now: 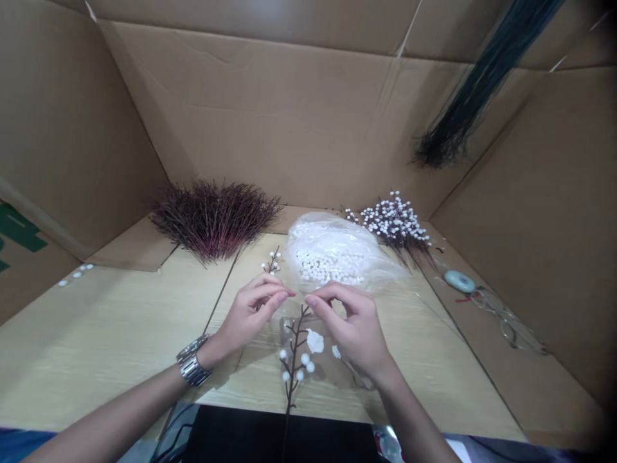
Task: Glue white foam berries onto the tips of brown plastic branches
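Black panel (231, 434) underlies the twig (292, 363), whose near shoots carry berries (305, 359); far ones look bare. Left hand (251, 312) and right hand (355, 326) pinch fingers together by its far end, anything held unclear.

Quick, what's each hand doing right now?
Left hand: pinched closed; whether it holds anything cannot be told.
Right hand: pinched closed at the tip of a thin brown branching stem with round white berries; actual grip cannot be told.
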{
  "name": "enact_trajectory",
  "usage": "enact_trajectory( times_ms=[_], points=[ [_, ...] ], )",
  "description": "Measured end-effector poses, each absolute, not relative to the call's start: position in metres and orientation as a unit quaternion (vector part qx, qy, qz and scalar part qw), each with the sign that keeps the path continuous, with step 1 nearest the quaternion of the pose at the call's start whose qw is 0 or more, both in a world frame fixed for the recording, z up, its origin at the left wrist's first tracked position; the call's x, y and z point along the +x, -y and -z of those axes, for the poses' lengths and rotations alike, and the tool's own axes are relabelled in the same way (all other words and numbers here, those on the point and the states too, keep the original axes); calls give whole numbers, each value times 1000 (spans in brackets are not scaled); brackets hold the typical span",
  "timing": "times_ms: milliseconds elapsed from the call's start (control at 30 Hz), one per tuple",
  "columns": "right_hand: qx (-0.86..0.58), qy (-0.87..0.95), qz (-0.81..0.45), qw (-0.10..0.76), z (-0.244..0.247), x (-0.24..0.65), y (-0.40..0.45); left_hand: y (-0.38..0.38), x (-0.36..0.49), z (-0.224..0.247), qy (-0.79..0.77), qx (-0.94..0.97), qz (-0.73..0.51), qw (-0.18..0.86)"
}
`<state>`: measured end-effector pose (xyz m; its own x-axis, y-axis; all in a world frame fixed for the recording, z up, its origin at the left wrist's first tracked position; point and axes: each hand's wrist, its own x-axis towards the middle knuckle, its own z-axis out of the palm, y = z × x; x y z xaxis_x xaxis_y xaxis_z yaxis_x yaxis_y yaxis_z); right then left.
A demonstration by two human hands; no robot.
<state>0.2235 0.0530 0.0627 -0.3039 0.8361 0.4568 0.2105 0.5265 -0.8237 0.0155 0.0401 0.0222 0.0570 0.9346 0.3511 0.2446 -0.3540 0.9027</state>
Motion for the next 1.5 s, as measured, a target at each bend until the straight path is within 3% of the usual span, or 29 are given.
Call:
enact_trajectory(
  times_ms=[267,633,900,1100,1267,1500],
  points=[
    [-361,721,-376,457,-68,218,-68,-38,15,-18,-473,622,-514,355],
    [-346,690,-374,514,-57,217,-82,-30,22,-13,-423,643,-490,409],
    [-307,657,-273,632,-60,215,-76,-27,23,-15,-402,613,-451,510],
    [-304,627,-207,687,-59,211,-74,-26,27,-16,-377,636,-449,502],
    [-295,618,-165,710,-57,213,-75,-27,28,-19,-395,634,-428,509],
    [-317,620,-204,688,-54,219,-74,-26,28,-20,-370,654,-405,520]
  ],
)
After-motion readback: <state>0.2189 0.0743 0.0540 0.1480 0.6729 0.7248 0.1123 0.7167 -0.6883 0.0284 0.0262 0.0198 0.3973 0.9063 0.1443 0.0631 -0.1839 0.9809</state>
